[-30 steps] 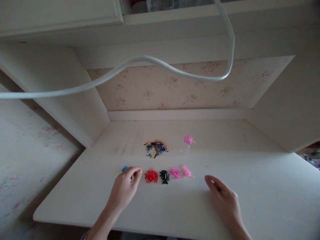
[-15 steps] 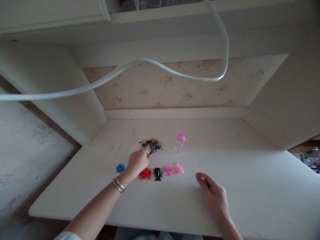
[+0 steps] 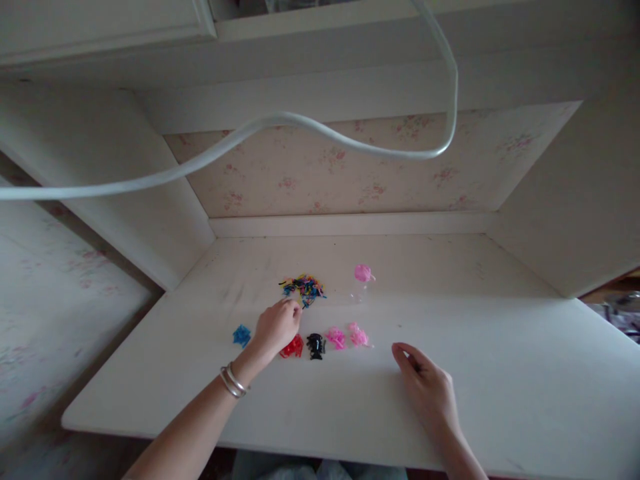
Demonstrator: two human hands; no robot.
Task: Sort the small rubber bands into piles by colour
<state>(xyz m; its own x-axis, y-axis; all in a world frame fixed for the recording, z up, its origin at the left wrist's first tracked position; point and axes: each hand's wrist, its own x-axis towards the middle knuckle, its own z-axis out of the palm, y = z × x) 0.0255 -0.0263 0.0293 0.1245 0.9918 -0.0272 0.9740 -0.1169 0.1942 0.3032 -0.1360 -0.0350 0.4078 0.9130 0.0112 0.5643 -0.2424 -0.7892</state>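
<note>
Left hand (image 3: 277,327): fingertips drawn together and curled, tips at the near edge of the mixed pile (image 3: 303,289) of small multicoloured pieces (blue, black, yellow, pink). Cannot tell whether a piece is pinched between them. Two thin bangles (image 3: 231,381) on the left wrist.

Right hand (image 3: 427,387): palm down on the desk (image 3: 500,373), fingers loosely bent and close together, holding nothing. It lies well apart from the piles.

Row of sorted heaps nearer than the mixed pile, left to right:
- blue heap (image 3: 242,335), just left of the left hand
- red heap (image 3: 293,347), partly covered by the left hand
- black heap (image 3: 315,345)
- two pink heaps (image 3: 337,337) and (image 3: 359,335)

A small clear container with a pink top (image 3: 363,273) stands right of the mixed pile.

Surface: white desk, scuffed. Back panel (image 3: 390,173) has faded floral paper, with white side walls and a shelf above. A white cable (image 3: 300,123) loops across the upper view.
</note>
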